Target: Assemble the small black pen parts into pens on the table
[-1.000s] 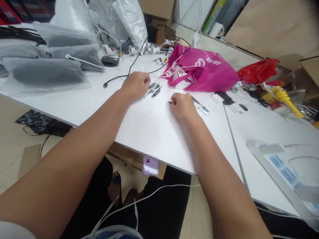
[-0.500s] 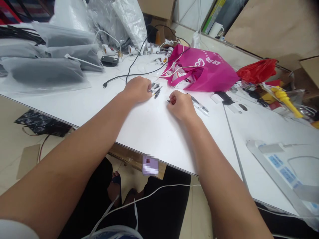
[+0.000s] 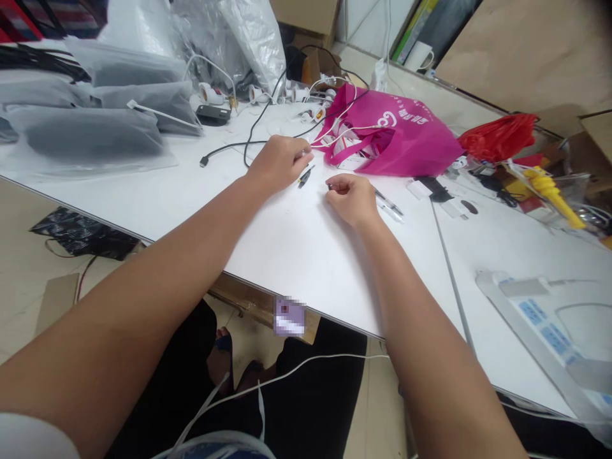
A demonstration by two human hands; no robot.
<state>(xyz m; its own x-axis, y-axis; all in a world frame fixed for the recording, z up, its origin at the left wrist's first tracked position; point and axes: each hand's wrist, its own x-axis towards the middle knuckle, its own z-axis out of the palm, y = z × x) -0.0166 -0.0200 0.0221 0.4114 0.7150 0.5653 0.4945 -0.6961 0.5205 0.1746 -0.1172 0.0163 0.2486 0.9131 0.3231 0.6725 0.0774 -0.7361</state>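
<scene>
Two slim dark parts [image 3: 305,178] lay on the white surface [image 3: 287,248] in the gap between the hands, close under the fingertips of the left hand [image 3: 283,167] and a little to their right. Left hand clearly the nearer; the right hand [image 3: 352,199] stood farther off, across a short bare strip. Long axis of the parts ran slantwise, near end toward the left, far end toward the right and the pink bag [image 3: 415,143]. Left grip: fingers curled in and low, backs toward the viewer; could not tell how far open it was or whether it had hold of anything. Right grip: thumb and forefinger pinched nearly closed on a small dark piece [image 3: 329,187], only its tip showing at the left side of the fingers. Pen-like rods [image 3: 393,206] lay just beyond the right hand on its right, their upper ends partly covered by it. Black cable [image 3: 224,150] passed behind the left hand, its middle stretch lost there. Whatever lay beneath the left palm was hidden; the dark parts were too small and soft in focus to identify or count surely.
</scene>
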